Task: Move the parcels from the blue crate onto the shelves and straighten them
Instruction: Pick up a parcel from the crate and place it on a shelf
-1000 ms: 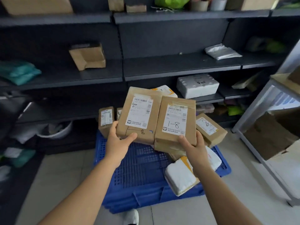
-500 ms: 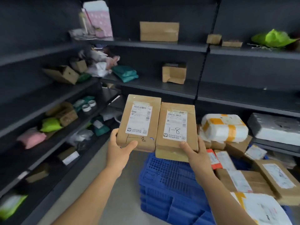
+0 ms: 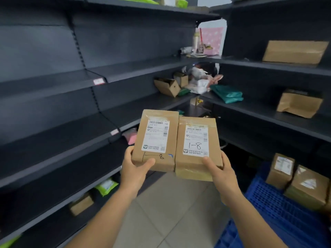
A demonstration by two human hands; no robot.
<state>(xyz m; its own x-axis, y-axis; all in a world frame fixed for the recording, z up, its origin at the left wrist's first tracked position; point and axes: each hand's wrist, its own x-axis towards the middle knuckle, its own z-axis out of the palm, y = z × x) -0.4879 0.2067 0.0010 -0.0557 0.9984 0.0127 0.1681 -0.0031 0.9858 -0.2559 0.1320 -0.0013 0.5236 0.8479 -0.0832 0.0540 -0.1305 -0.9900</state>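
Two brown cardboard parcels with white labels are held side by side in front of me. My left hand (image 3: pixel 136 169) grips the near end of the left parcel (image 3: pixel 155 138), thumb on top. My right hand (image 3: pixel 220 170) grips the near end of the right parcel (image 3: pixel 196 145), which is marked "1-8". The blue crate (image 3: pixel 279 210) sits at the lower right on the floor, with more brown parcels (image 3: pixel 308 190) in it. Dark shelves (image 3: pixel 59 133) stretch along the left, mostly bare at hand height.
The corner shelf holds open boxes (image 3: pixel 167 86), white bags and a teal bag (image 3: pixel 227 93). A flat box (image 3: pixel 293 51) and a crumpled box (image 3: pixel 300 103) lie on the right shelves. Green and pink packets and a small box (image 3: pixel 81 204) sit on the lower left shelves. Tiled floor lies below.
My view has swung left, from the crate to the left shelves. Both hands keep the same grip on the two parcels, and the crate has slid to the lower right.
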